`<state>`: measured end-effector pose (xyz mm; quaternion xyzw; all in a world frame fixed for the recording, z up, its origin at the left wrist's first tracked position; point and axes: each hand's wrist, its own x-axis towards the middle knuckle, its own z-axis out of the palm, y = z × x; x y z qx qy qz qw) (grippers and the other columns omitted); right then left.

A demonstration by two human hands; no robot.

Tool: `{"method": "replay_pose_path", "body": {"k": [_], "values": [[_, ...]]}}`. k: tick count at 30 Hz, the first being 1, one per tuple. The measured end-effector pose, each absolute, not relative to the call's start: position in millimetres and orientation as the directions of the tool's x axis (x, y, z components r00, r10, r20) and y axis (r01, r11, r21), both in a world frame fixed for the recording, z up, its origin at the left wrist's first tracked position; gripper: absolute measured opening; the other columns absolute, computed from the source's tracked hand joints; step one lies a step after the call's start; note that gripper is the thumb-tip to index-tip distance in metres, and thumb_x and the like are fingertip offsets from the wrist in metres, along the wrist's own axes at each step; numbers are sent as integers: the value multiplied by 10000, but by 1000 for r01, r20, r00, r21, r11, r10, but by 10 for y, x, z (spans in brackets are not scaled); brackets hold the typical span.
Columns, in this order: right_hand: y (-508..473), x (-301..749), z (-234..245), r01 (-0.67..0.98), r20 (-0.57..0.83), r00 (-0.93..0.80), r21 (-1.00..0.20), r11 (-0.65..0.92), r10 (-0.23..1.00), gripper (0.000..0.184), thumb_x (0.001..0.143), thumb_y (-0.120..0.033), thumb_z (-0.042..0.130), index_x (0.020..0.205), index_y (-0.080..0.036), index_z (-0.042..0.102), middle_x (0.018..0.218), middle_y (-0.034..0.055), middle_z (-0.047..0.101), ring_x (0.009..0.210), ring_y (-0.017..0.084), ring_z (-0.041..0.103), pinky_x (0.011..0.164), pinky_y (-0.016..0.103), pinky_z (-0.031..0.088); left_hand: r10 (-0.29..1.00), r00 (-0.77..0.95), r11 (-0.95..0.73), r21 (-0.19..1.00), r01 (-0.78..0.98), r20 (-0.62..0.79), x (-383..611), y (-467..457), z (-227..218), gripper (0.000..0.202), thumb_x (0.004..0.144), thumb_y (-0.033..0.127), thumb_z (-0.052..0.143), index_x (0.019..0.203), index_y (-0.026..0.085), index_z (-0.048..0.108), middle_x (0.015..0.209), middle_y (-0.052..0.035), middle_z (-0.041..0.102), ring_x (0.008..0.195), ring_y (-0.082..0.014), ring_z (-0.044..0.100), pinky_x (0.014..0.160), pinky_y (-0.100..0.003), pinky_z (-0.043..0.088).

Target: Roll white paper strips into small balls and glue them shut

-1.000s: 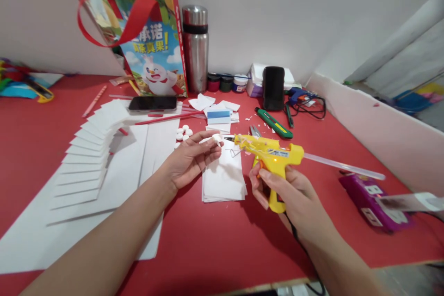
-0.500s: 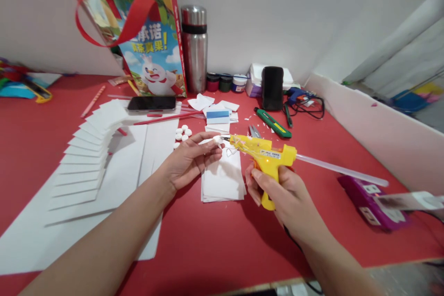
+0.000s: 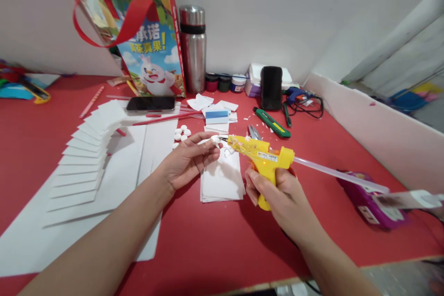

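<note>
In my right hand (image 3: 274, 189) is a yellow hot glue gun (image 3: 260, 150), with a clear glue stick (image 3: 340, 175) poking out of its back. My left hand (image 3: 194, 159) pinches a small white piece (image 3: 215, 139) between thumb and fingers, right at the gun's nozzle. Whether nozzle and piece touch is too small to tell. Beneath them lies a stack of white paper cards (image 3: 222, 178). Several white round pieces (image 3: 181, 133) sit just beyond my left hand.
Fanned white card steps (image 3: 79, 162) stand on white board at left. Behind are a phone (image 3: 151, 103), a steel flask (image 3: 193, 51) and a picture bag (image 3: 152, 41). A green cutter (image 3: 272, 122) and pliers (image 3: 254, 132) lie beyond the gun; a purple box (image 3: 367, 203) sits right.
The glue gun has tilted slightly and shifted a little to the left with my right hand. My left hand stays almost still, holding the white piece.
</note>
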<state>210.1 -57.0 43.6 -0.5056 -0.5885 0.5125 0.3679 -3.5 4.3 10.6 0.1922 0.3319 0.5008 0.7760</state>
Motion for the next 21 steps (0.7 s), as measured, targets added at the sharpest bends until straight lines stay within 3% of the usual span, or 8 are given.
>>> {"method": "replay_pose_path", "body": {"k": [21], "values": [[-570, 2117, 415, 224, -117, -180, -972, -75, 977, 362, 961, -433, 545, 692, -192, 530, 598, -17, 523, 560, 118, 481, 552, 261, 379, 913, 277, 406, 609, -681, -299, -45, 42, 137, 176, 827, -4, 683, 950, 115, 724, 863, -90, 731, 709, -107, 708, 714, -188, 622]]}}
